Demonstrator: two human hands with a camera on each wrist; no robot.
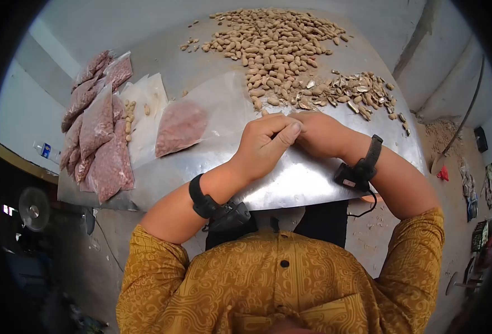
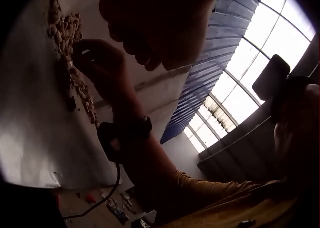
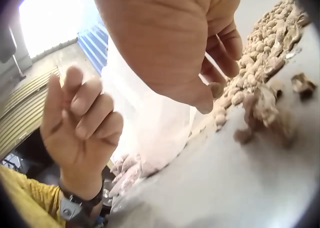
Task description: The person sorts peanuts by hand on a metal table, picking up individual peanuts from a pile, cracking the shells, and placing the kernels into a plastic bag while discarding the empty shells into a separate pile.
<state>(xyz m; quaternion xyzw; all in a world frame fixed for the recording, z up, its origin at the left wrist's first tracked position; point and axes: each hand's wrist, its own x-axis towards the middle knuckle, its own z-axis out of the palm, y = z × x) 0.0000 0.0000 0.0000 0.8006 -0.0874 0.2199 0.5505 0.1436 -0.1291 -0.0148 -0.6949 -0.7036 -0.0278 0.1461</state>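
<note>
Over the table's near part, the left hand (image 1: 265, 147) and right hand (image 1: 321, 133) meet or overlap in the head view. Seen from the right wrist, the left hand (image 3: 82, 123) has bent fingers; whether anything is inside them is hidden. The right hand (image 3: 165, 42) has its fingers loosely bent with gaps between them, and no object shows there. Blurred broken shells (image 3: 265, 107) appear below and beside it. Unshelled peanuts (image 1: 279, 55) lie heaped beyond both hands, with split shells (image 1: 363, 89) to the right. The left wrist view is dark.
A partly filled clear bag (image 1: 182, 125) of reddish kernels lies left of the hands. Farther left are flat empty bags (image 1: 145, 139) with a few peanuts on top, and several filled bags (image 1: 98, 128) piled at the metal table's (image 1: 212, 186) left edge.
</note>
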